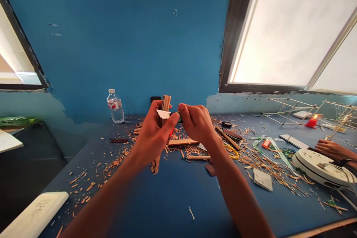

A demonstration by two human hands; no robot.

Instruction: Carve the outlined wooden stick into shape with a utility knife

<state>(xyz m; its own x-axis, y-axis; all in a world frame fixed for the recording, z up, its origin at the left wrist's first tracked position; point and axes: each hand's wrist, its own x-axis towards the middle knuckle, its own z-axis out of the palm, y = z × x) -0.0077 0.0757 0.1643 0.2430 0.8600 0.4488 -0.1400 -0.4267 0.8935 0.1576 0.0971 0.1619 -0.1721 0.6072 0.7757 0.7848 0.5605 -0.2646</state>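
My left hand (152,134) is closed around a long wooden piece (165,105) held upright above the blue table (173,200); the wood sticks out above the fingers and below the wrist, where it has a dark wavy mark. A small white blade tip (162,113) lies against the wood near my left thumb. My right hand (196,122) is closed on a small cutting tool with a dark green part (180,118), pressed to the wood. Both hands touch at the fingertips.
Wood shavings (259,160) cover the table's middle and right. A water bottle (115,106) stands at the back left. A white round device (320,163), another person's hand (331,148), a stick frame (306,109) and a red lit candle (311,121) are at right. A white pad (33,215) lies front left.
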